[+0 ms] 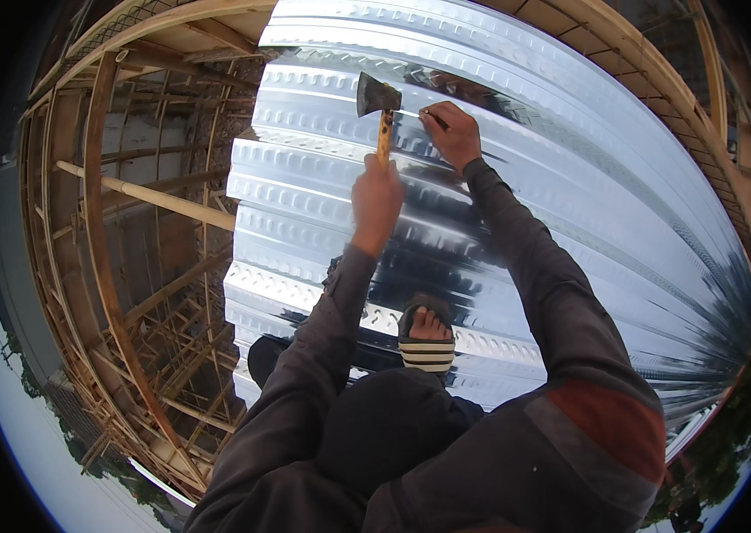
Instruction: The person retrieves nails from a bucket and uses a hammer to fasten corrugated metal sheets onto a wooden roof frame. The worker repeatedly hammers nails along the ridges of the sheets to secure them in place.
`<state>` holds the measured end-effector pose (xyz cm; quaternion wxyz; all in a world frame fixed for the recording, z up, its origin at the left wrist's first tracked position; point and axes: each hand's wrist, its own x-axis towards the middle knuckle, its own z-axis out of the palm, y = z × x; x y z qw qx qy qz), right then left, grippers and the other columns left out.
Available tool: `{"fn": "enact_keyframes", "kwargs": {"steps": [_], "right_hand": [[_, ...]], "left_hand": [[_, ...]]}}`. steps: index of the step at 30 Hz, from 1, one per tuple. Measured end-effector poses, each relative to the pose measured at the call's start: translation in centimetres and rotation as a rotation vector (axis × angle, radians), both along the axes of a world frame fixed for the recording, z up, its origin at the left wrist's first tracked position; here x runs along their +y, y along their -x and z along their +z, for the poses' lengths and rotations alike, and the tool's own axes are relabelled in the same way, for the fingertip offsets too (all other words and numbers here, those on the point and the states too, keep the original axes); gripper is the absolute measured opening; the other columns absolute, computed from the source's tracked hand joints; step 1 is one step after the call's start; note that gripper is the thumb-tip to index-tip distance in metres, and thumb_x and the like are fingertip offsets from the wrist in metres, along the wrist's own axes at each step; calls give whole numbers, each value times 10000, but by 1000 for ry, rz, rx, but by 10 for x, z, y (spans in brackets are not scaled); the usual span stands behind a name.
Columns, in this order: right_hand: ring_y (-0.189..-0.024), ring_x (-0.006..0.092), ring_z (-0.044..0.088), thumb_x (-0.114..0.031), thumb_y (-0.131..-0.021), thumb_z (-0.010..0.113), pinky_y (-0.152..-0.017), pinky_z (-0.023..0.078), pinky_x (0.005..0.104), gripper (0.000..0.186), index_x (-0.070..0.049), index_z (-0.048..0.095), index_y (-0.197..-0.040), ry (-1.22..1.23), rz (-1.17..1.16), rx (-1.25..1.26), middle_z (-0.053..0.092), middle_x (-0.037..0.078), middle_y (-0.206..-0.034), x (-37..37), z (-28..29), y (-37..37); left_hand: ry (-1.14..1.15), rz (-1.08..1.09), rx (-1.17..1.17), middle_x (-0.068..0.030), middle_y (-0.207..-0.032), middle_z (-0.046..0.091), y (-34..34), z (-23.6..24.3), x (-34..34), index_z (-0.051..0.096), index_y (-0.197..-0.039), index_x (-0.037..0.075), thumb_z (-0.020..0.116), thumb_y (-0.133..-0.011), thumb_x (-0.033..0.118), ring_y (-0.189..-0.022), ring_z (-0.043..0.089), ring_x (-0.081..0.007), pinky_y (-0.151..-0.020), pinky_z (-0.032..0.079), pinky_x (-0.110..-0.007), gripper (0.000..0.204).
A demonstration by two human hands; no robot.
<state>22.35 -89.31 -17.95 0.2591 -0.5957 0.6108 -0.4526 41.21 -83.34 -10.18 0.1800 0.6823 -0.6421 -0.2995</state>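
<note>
My left hand [377, 202] is wrapped round the wooden handle of a hatchet [384, 133]. Its dark, worn steel head points away from me, with the broad blade toward the left, over shiny corrugated metal sheeting [313, 169]. Just right of the hatchet head, my right hand [455, 135] has its thumb and fingers pinched together close to the sheeting. Something small and dark shows at those fingertips, too small to name. A gap separates the hatchet from the right hand.
My foot in a striped slide sandal [427, 342] rests on the ridged sheeting. Past the sheeting's left edge, a drop opens onto timber framing [100, 222] and a wooden pole [149, 193]. Wooden boards and steel bars [651, 80] border the far right side.
</note>
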Motion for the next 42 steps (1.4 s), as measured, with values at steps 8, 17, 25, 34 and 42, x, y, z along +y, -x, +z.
{"fn": "enact_keyframes", "kwargs": {"steps": [8,17,25,34,42], "right_hand": [[-881,320,712,-167,-916,733,-797,563,387,149,-28,749,-968,110,104,-9,732,122,-985,1,20,-30],[-833,253,708,-117,-961,700,-767,546,323,149,-12,754,-1051,55,72,37,736,123,-964,-24,3,-5],[-956,328,698,-131,-923,717,-861,555,427,123,-88,771,-1024,148,110,222,748,105,-1028,-20,-8,-11],[-962,304,701,-105,-895,707,-850,569,413,137,-96,769,-1017,121,58,227,748,82,-1017,-20,-12,-11],[-974,292,704,-97,-896,686,-866,572,401,139,-102,769,-1009,100,74,215,745,70,-1019,-24,-5,-11]], "left_hand": [[43,-3,-40,-301,-693,646,-1,-7,4,504,-987,-11,599,-1019,228,-694,654,-525,-599,488,-601,259],[5,21,-6,-308,-712,654,1,-2,-1,515,-984,-19,598,-1020,240,-686,655,-523,-598,495,-591,275],[45,-104,-33,-305,-719,659,3,10,-10,516,-993,-26,587,-1026,258,-698,657,-525,-609,498,-596,294],[67,-138,-101,-270,-669,641,5,23,-11,483,-1017,8,571,-1035,251,-643,651,-496,-589,510,-583,259],[83,-161,-118,-266,-662,636,11,20,-20,478,-1023,-1,580,-1038,253,-648,658,-487,-572,507,-574,274]]}}
